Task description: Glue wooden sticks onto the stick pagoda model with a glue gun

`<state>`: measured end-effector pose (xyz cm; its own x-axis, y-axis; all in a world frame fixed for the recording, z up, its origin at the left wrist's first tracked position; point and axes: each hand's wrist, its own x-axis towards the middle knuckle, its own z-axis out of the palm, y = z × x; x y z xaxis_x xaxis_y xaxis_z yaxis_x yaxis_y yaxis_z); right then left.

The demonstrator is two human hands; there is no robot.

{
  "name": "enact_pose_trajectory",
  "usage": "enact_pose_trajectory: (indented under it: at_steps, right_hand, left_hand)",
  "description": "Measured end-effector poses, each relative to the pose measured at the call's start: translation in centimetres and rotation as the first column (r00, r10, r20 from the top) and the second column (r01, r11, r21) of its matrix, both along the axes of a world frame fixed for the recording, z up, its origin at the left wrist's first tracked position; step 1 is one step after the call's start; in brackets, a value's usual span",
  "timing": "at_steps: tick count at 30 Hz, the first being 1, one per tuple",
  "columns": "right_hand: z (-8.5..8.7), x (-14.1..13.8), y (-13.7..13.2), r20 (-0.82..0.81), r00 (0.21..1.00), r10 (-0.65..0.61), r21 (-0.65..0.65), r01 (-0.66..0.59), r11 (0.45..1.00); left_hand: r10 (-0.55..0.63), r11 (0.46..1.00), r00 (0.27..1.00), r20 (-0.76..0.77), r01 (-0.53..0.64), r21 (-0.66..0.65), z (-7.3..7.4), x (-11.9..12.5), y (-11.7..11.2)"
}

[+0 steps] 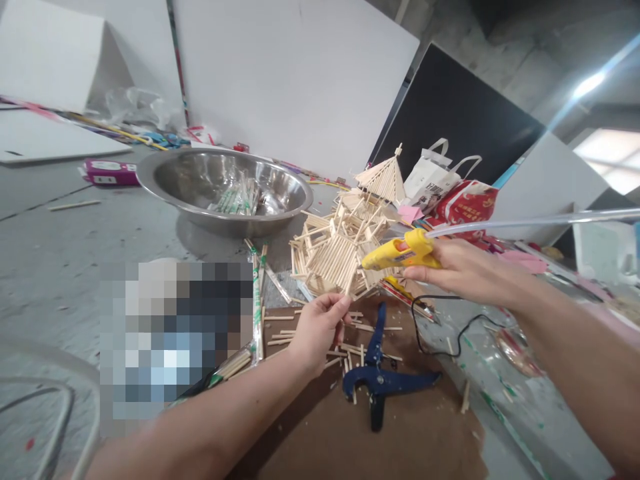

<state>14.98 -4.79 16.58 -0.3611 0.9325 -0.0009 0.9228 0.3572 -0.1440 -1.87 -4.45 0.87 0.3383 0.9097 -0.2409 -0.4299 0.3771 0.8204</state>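
A pagoda-like model (pixel 330 257) built of wooden chopstick pieces stands in the middle, with a pointed roof (pixel 383 181) behind its lower tier. My left hand (pixel 320 327) is closed in a pinch on a thin wooden stick (pixel 349 288) at the model's near edge. In my right hand (pixel 457 270) is a yellow hot glue gun (pixel 400 252), its nozzle close over the model's right front side. A long clear glue stick (pixel 525 221) sticks out of the gun's back. Whether the nozzle touches the wood, I cannot tell.
Cut stick pieces (pixel 283 337) and a blue pipe cutter (pixel 377 380) lie on the brown board (pixel 400 447). Beyond is a steel basin (pixel 225 223) with wrapped chopsticks (pixel 240 197). A black cord (pixel 423 343) loops at right, near a red bag (pixel 465 207).
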Motion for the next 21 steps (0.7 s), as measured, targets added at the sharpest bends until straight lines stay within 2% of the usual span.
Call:
enact_pose_trajectory:
  at_steps: [8,14,21]
  right_hand:
    - [0.5,-0.4,0.2,0.051,0.999,-0.015,-0.034,0.017,0.999]
    - [0.8,-0.4,0.4,0.019,0.999,0.038,-0.012,-0.038,0.999]
    - [0.3,-0.4,-0.6,-0.022,1.000,0.012,-0.043,-0.013,0.999]
  left_hand:
    - [-0.019,1.000,1.000,0.017,0.019,-0.007,-0.2,0.0,0.4]
    - [-0.029,0.999,0.998,0.051,0.030,-0.018,-0.4,0.0,0.5]
    - [0.044,0.999,0.998,0.054,-0.044,-0.004,-0.1,0.0,0.3]
